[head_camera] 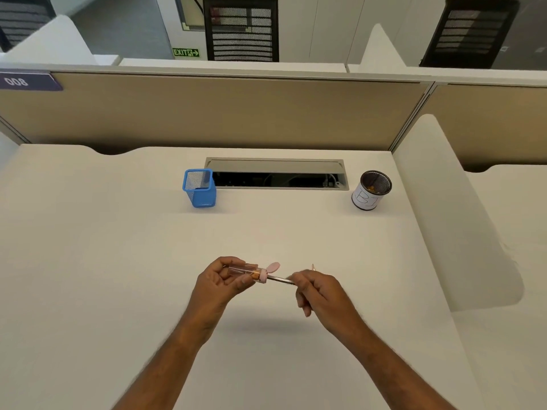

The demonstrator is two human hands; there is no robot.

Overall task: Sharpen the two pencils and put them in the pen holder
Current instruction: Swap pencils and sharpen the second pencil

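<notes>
My left hand grips a clear pink sharpener with a pink cap flipped open. A dark pencil is pushed into the sharpener's mouth, and my right hand holds the pencil's other end. Both hands hover above the near middle of the desk. A small pointed tip sticks up just behind my right hand; I cannot tell what it belongs to. A blue square mesh pen holder stands at the back, left of centre.
A round black mesh cup wrapped in white paper stands at the back right with something orange inside. An open cable tray runs between the two holders. A white divider borders the desk on the right, a beige partition behind.
</notes>
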